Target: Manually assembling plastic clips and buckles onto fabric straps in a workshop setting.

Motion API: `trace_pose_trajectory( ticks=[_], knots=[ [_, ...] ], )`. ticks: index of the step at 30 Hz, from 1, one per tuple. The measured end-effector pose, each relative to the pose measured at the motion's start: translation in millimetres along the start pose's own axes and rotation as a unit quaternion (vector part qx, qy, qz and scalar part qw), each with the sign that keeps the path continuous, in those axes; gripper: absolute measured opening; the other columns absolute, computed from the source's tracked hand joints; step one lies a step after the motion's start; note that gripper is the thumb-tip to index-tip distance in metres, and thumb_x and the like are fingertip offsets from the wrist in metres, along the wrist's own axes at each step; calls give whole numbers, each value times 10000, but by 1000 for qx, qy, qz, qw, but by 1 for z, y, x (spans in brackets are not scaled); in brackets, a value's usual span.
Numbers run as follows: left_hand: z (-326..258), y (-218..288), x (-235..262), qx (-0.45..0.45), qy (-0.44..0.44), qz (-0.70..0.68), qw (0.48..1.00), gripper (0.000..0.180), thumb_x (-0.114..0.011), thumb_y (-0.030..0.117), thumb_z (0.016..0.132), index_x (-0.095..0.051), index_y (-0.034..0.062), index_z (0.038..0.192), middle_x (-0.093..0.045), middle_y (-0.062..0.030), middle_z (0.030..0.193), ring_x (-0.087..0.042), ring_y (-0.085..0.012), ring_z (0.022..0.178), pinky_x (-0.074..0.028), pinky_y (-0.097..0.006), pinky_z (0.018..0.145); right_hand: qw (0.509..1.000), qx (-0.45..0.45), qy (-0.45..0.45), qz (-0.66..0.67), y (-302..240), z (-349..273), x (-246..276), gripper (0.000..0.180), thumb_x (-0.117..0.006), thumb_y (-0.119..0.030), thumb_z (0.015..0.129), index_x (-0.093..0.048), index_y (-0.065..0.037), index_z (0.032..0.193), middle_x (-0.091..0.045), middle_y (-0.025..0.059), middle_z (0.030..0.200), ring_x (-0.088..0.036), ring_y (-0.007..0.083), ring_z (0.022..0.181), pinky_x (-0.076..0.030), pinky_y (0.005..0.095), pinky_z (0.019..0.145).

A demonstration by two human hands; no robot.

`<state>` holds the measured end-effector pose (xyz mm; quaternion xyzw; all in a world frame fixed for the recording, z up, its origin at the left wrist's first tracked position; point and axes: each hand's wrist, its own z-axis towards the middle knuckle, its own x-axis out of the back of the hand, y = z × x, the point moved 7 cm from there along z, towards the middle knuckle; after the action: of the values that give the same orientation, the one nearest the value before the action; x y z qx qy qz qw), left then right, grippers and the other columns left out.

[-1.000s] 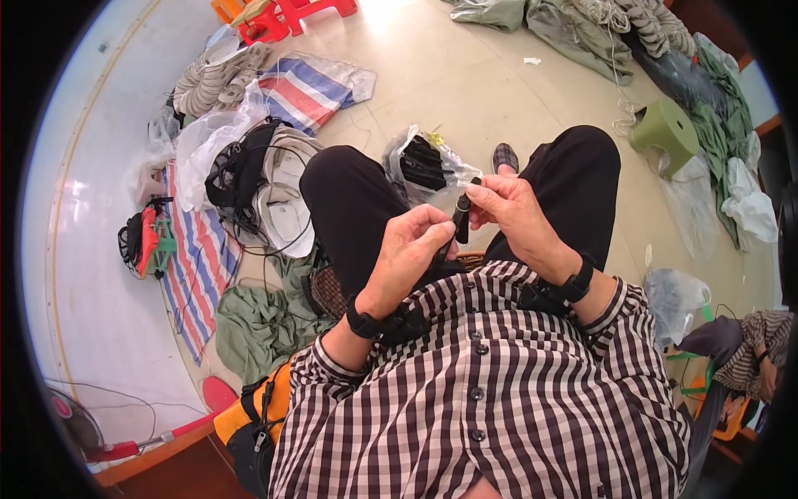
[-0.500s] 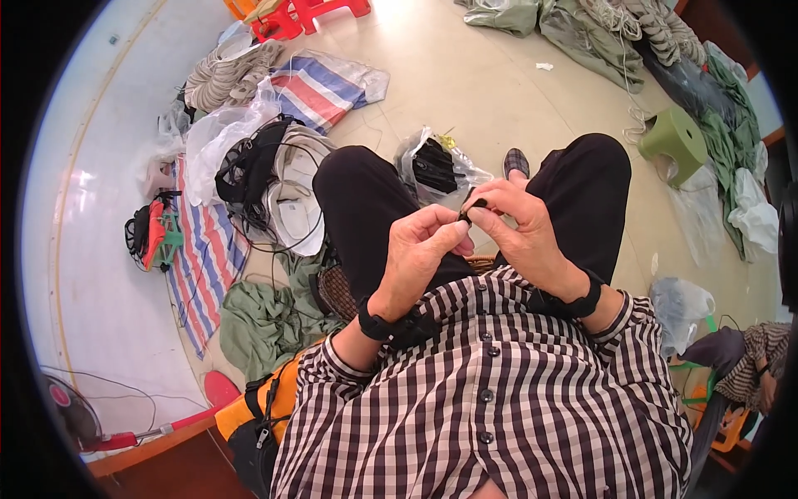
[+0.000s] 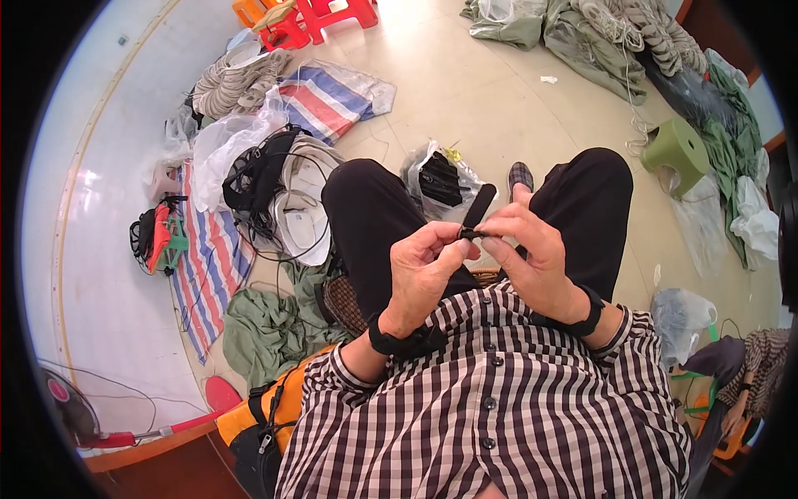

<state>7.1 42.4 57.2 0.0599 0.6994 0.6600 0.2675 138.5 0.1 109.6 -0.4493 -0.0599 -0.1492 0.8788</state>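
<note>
Head view: the strip [image 3: 480,206] is black; round-ended.

Near the centre of the frame, the left hand [image 3: 422,266] and right hand [image 3: 532,254] pinch a black strap [image 3: 480,206] between thumbs and fingers, its rounded end rising free above them. Something small and dark sits at the fingertips, possibly a buckle, though too small to tell for certain. Just above, a clear plastic bag [image 3: 465,185] with black pieces inside lies on the floor [image 3: 465,100]. A striped sheet [image 3: 322,98] and a red stool [image 3: 337,15] are at upper left, a green stool [image 3: 675,154] at upper right. Crumpled green cloth [image 3: 262,328] lies at lower left, above an orange-and-black bag [image 3: 306,387]. Another person [image 3: 761,366] sits at the lower right edge.
</note>
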Motion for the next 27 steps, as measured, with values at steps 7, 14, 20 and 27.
trace_pose_trajectory(
  ticks=[7, 14, 20, 27],
  knots=[
    [3, 10, -4, -58, 21, 66, 996, 146, -564, -20, 840, -607, -62, 973, -647, -61, 822, -594, -73, 747, -478, -200, 669, 976, 155, 14, -152, -23, -3, -1, 281, -723, 15, 648, -619, 2, 908, -584, 89, 785, -585, 218, 647, -467, 299, 512],
    [-7, 13, -7, -55, -1, 205, 977, 120, -523, 6, 849, -603, -60, 908, -653, -80, 783, -622, -110, 713, -492, -223, 656, 999, 9, -19, -39, -7, 1, 3, 85, -638, -22, 764, -606, 7, 837, -596, 125, 751, -594, 263, 649, -466, 333, 560],
    [-6, 0, -8, -25, -29, 153, 988, 89, -532, -10, 841, -600, -55, 875, -648, -96, 731, -620, -123, 674, -499, -232, 635, 994, -106, -18, -26, 10, -6, 9, 134, -614, -119, 837, -620, 6, 887, -617, 127, 712, -614, 184, 639, -460, 297, 578],
    [30, -54, 49, 68, -62, 32, 995, 136, -519, 54, 853, -595, -56, 827, -606, -110, 679, -579, -184, 612, -481, -298, 613, 922, -281, 219, 151, 59, -45, 129, 182, -526, -49, 859, -564, 8, 1029, -604, 101, 733, -592, 132, 620, -511, 254, 585]
  ],
)
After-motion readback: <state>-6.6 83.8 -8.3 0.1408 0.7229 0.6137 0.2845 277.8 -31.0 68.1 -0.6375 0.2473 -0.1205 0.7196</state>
